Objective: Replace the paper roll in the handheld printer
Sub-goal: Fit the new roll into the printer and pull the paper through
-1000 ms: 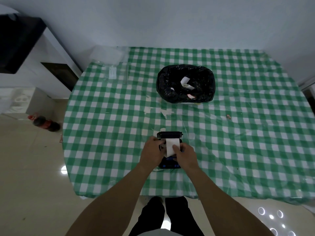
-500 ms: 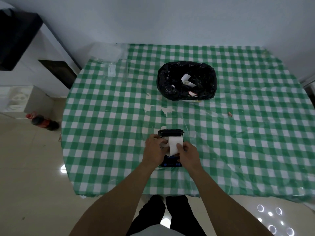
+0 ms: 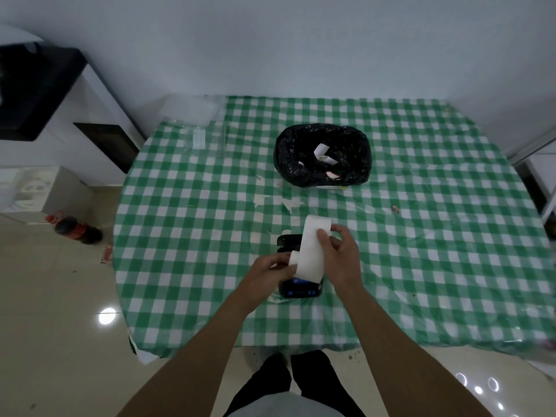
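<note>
The black handheld printer [image 3: 296, 291] lies on the green checked table near its front edge, its paper lid [image 3: 287, 239] flipped open toward the far side. My left hand [image 3: 269, 270] grips the white paper roll [image 3: 294, 257] just above the printer's open bay. My right hand [image 3: 338, 251] pinches the loose paper strip [image 3: 311, 251], which runs from the roll up and away over the lid. Much of the printer body is hidden by the strip and my hands.
A bin with a black liner [image 3: 323, 155], holding paper scraps, stands at the table's far middle. A clear plastic bag [image 3: 192, 121] lies at the far left corner. White paper scraps [image 3: 282, 201] lie between bin and printer. A cola bottle [image 3: 75, 228] lies on the floor, left.
My right hand has moved away from me and pulled a longer strip off the roll. The left hand has stayed on the roll over the printer.
</note>
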